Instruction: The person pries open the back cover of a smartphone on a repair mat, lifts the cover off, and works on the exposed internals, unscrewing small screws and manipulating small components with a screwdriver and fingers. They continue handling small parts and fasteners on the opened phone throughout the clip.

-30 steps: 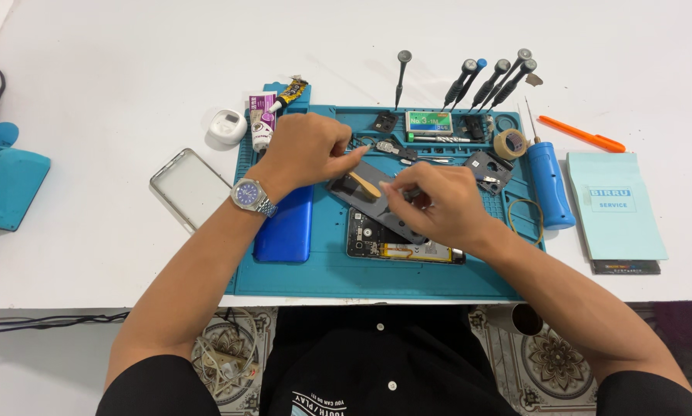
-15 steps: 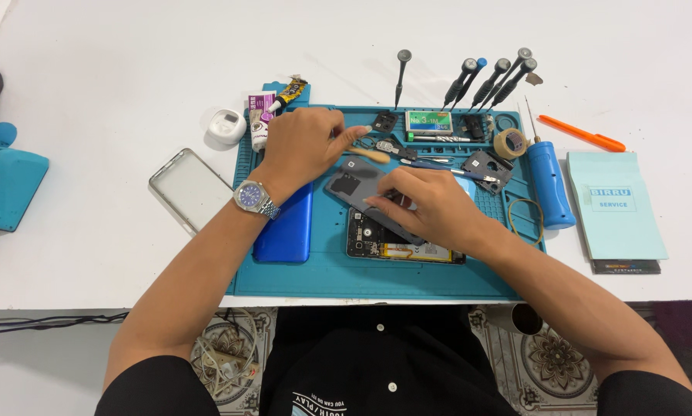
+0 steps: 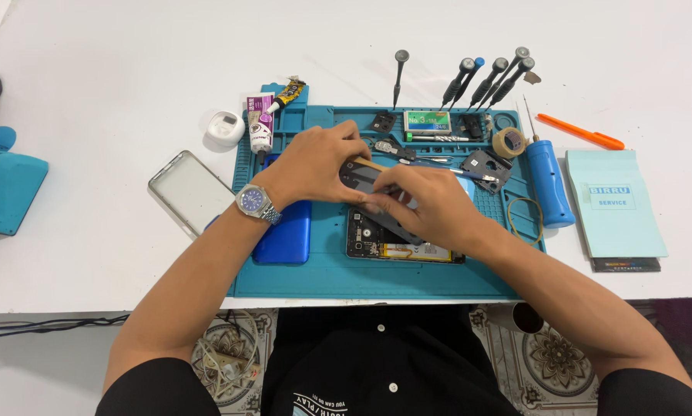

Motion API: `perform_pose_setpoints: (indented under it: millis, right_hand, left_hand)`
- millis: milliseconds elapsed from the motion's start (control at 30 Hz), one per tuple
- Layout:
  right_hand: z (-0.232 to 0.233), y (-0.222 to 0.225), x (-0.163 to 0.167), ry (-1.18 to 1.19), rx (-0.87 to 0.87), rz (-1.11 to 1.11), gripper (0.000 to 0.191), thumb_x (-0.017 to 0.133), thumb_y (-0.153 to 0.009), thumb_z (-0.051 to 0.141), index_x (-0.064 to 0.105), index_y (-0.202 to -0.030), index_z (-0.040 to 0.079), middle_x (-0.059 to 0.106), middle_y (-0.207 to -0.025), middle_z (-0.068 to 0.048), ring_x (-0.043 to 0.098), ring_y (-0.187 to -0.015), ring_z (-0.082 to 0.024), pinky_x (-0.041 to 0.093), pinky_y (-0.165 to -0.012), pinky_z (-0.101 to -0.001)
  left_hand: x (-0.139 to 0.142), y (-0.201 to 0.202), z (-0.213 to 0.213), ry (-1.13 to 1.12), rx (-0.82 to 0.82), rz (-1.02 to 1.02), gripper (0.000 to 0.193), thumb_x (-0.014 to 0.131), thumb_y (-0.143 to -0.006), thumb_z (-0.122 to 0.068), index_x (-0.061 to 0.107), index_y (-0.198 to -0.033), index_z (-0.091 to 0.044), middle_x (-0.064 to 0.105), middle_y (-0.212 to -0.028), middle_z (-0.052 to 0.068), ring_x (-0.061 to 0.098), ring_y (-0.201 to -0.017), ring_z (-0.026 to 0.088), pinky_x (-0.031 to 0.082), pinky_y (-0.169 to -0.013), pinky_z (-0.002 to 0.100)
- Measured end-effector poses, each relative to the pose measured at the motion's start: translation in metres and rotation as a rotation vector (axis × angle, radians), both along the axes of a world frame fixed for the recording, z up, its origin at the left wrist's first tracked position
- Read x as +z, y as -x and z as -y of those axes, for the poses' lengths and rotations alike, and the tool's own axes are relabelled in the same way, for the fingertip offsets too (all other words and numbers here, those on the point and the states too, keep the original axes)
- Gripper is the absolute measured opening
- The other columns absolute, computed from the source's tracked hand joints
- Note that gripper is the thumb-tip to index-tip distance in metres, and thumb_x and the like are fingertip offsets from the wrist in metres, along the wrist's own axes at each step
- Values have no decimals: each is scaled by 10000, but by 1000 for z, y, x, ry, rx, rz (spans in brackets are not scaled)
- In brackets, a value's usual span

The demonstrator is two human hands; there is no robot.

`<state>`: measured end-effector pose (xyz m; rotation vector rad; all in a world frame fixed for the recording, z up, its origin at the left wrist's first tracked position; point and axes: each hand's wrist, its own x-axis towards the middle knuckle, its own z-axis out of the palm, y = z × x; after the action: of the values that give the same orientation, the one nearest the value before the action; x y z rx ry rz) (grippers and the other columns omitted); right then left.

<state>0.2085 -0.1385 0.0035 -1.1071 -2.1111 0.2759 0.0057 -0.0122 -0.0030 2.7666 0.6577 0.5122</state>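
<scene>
Left hand [image 3: 315, 163] is clenched on a thin tan pry tool [image 3: 371, 163], its tip angled toward 3 o'clock, apparently so that it works at the edge of the dark panel [image 3: 365, 179]. Right hand [image 3: 431, 206] is grasping that panel from the 4 o'clock side, judged to be steadying it above the opened phone [image 3: 404, 245]. The phone lies flat at 6 o'clock of both grips, internals exposed, on the teal mat [image 3: 323, 273], which keeps small parts off the white surface [image 3: 92, 77]. A blue phone cover [image 3: 284, 235] sits at 8 o'clock, under the left wrist. 5 screwdrivers [image 3: 485, 77] stand at 1 o'clock.
</scene>
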Motion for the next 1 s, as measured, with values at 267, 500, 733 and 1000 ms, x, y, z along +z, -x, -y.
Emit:
perform_pose_setpoints:
  millis: [267,500,733,1000]
  right_hand:
    - [-5,-12,-4,-270,-182,-274,215,667,-1059,5,499,-1193,-1,732,-1022,-124,760,-941,-174,627,-734,-263]
    - [-1,-10,-2,-347,-40,-506,239,602,-1126,-5,428,-1288,2,678,-1232,-146,726,-1119,-163,636,-920,-272]
    - [1,-6,4,-310,-123,-281,238,678,-1019,-62,626,-1244,-7,717,-1206,-140,749,-1079,-223,637,-915,-300]
    - [-9,-6,5,-145,-172,-196,192,689,-965,-36,721,-1153,-16,729,-1182,-135,759,-954,-224,627,-789,-285]
  left_hand:
    - [8,0,3,-46,-67,-35,841,869,-509,-764,702,-903,-41,630,-907,97,639,-846,333,516,-732,436]
    - [13,4,-5,60,234,-68,586,798,-821,-624,671,-836,-52,638,-681,110,605,-640,269,479,-625,403]
    - [5,3,-10,348,135,491,367,686,-1044,-370,609,-1008,-12,613,-744,32,551,-640,103,452,-580,293]
    - [6,5,-12,779,176,468,236,735,-909,-180,704,-1077,-17,764,-928,57,712,-771,94,587,-686,258]
